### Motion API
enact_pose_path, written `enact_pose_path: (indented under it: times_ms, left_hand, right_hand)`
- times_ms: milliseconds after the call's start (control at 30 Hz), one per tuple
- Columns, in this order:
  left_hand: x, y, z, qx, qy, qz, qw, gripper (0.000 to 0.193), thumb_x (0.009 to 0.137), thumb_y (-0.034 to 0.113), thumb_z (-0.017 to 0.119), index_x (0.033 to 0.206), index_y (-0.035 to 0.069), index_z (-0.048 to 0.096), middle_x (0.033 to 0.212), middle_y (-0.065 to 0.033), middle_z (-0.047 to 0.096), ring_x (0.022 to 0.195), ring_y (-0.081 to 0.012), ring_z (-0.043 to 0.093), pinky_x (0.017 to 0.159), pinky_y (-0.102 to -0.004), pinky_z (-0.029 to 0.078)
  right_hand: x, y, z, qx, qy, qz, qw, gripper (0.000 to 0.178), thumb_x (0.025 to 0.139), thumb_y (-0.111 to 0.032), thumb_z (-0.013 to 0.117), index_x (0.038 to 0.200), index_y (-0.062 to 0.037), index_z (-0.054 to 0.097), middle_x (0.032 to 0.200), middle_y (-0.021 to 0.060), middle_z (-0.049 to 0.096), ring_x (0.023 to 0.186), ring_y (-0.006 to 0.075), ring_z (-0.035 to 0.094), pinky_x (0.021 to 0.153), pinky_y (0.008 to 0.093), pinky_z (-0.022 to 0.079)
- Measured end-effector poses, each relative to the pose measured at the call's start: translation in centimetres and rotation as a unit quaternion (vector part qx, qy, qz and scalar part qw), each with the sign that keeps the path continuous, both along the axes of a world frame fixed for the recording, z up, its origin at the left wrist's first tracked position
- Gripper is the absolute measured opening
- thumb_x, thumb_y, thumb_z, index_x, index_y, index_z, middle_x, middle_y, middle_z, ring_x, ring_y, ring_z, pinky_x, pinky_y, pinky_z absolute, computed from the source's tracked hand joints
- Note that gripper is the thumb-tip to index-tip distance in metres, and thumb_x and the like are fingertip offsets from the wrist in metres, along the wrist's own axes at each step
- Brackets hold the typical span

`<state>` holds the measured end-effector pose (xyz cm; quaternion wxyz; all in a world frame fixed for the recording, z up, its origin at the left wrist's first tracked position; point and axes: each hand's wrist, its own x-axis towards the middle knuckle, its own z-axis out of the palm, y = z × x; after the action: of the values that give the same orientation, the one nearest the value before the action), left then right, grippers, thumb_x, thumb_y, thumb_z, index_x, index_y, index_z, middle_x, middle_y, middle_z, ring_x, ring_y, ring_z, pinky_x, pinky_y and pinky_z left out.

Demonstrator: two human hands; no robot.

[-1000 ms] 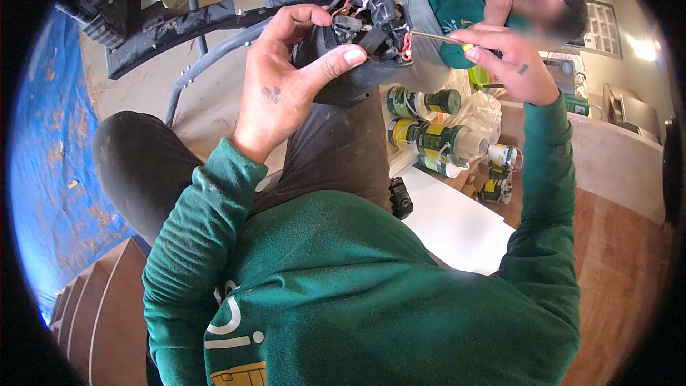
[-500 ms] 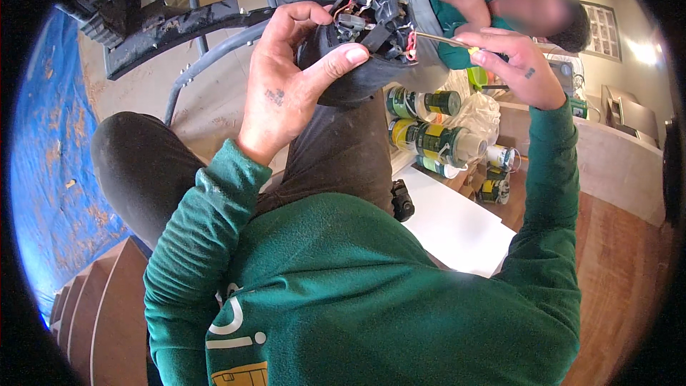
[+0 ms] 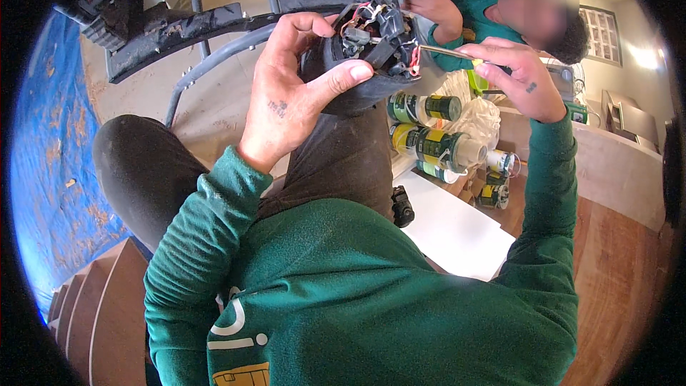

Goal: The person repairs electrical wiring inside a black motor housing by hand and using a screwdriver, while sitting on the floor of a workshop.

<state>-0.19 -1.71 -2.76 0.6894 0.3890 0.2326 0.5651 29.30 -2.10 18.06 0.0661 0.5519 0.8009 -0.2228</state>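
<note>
A rounded black housing is open at the top, showing wires and connectors in red, white, pink and black. My left hand grips its near left side, the thumb on the rim and the fingers behind. From the right, my right hand holds a screwdriver with a long metal shaft and a bit of yellow handle showing. Its tip is by the red and white wires at the housing's right edge; whether it touches them I cannot tell.
A black and grey metal frame spans the upper left. Beyond the housing is a person in green, one hand near the frame. Paint cans stand right of my knee, beside a white board. Blue sheeting lies left.
The housing and both my hands sit slightly lower in view. The other person's hand has come down toward the black part above the housing. My grips on housing and screwdriver are unchanged.
</note>
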Motion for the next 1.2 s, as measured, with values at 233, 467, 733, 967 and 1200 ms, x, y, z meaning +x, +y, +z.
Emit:
enact_pose_path:
  times_ms: [233, 467, 733, 967, 1200]
  left_hand:
    - [-0.2, 0.0, 0.3, -0.010, -0.005, -0.016, 1.000, 0.059, 0.085, 0.016, 0.097, 0.124, 0.006, 0.054, 0.126, -0.0090, 0.068, 0.120, -0.0183, 0.063, 0.107, -0.0354, 0.050]
    - [-0.1, 0.2, -0.2, -0.003, -0.006, -0.014, 1.000, 0.059, 0.084, 0.014, 0.098, 0.124, 0.006, 0.055, 0.124, -0.0071, 0.067, 0.118, -0.0171, 0.062, 0.107, -0.0339, 0.050]
    - [-0.4, 0.1, -0.1, 0.022, 0.034, -0.019, 0.999, 0.061, 0.082, 0.013, 0.099, 0.127, 0.004, 0.059, 0.124, -0.0050, 0.065, 0.119, -0.0161, 0.061, 0.108, -0.0332, 0.049]
    - [-0.6, 0.1, 0.1, 0.009, 0.019, -0.036, 0.999, 0.059, 0.082, 0.012, 0.099, 0.126, 0.004, 0.060, 0.125, -0.0053, 0.065, 0.122, -0.0163, 0.060, 0.111, -0.0338, 0.046]
    - [-0.5, -0.3, -0.2, 0.011, -0.022, -0.037, 0.999, 0.057, 0.082, 0.010, 0.098, 0.120, 0.007, 0.056, 0.144, -0.0157, 0.064, 0.134, -0.0209, 0.057, 0.119, -0.0370, 0.041]
  right_hand:
    - [0.0, -0.2, 0.1, -0.012, 0.003, -0.020, 1.000, 0.034, 0.101, -0.005, 0.068, 0.133, -0.0069, 0.077, 0.090, 0.0116, 0.062, 0.081, 0.0230, 0.060, 0.076, 0.0360, 0.049]
    - [0.7, -0.2, 0.1, -0.008, 0.000, -0.006, 1.000, 0.034, 0.100, -0.005, 0.068, 0.134, -0.0057, 0.076, 0.089, 0.0129, 0.059, 0.080, 0.0247, 0.057, 0.077, 0.0364, 0.048]
    - [0.3, 0.4, -0.7, -0.025, 0.031, -0.002, 0.999, 0.033, 0.101, -0.004, 0.069, 0.134, -0.0025, 0.074, 0.097, 0.0141, 0.065, 0.087, 0.0260, 0.063, 0.079, 0.0365, 0.050]
    - [0.2, 0.5, -0.6, -0.018, 0.023, 0.010, 1.000, 0.032, 0.102, -0.004, 0.069, 0.133, -0.0013, 0.075, 0.098, 0.0141, 0.066, 0.087, 0.0258, 0.064, 0.079, 0.0362, 0.051]
    - [0.0, 0.0, -0.8, -0.012, 0.034, 0.018, 0.999, 0.031, 0.102, -0.004, 0.069, 0.133, -0.0010, 0.075, 0.094, 0.0128, 0.062, 0.083, 0.0242, 0.061, 0.075, 0.0351, 0.049]
